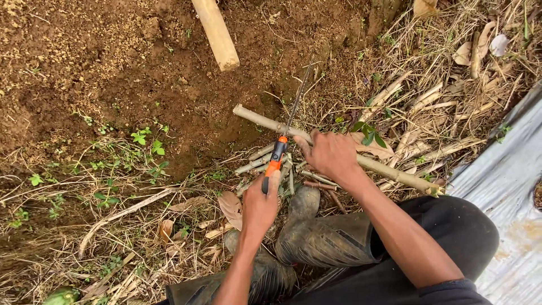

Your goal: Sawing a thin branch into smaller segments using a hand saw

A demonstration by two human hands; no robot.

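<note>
Bare brown soil (113, 62) fills the upper left of the view, and dry straw and cut stalks (435, 118) are scattered over the ground to the right, with small green weeds (141, 144) seen at the left. A sheet of grey plastic (502, 186) is laid along the right edge. A thick pale pole (216, 33) juts in from the top, its cut end resting above the soil.

A long thin stick (265, 121) is laid across the ground from the centre towards the lower right (over a small heap of shorter cut pieces (265, 164)). It is pressed down by the right hand (333, 155), whose fingers are clenched over it, so the stick is gripped firmly near its middle.

A hand saw (279, 149) with an orange and black handle is grasped by the left hand (259, 206), the fingers wrapped round the handle. Its narrow blade is pointed away from the person and crosses the stick just left of the right hand, touching it.

Muddy rubber boots (322, 237) are seen below the hands, and dark trousers (451, 231) at the lower right.
</note>
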